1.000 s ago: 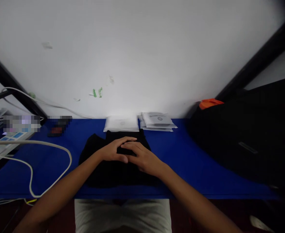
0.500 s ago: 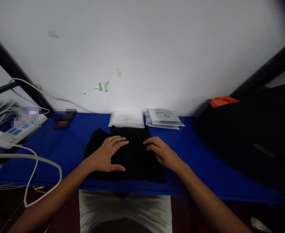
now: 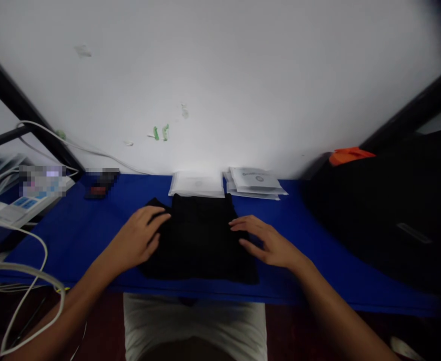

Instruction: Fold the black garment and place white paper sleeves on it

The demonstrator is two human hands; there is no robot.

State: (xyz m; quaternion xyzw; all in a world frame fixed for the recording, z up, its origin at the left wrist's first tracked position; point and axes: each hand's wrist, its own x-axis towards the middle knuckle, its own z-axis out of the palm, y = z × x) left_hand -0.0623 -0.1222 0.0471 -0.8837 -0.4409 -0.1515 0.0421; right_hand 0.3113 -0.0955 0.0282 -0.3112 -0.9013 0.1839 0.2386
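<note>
Blue table (image 3: 92, 235) against white wall | black folded garment (image 3: 201, 235) at centre near front edge | my left hand (image 3: 138, 238) flat on its left edge, fingers spread, gripping nothing | my right hand (image 3: 267, 240) open at its right edge, holding nothing | white packets (image 3: 256, 181) behind garment.

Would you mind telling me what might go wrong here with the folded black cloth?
The black cloth lies close to the blue table front edge, so a push from the left hand or right hand might slide it off. A flap sticks out by the left hand and may unfold. The white packets touch its far edge and could get shoved.
</note>
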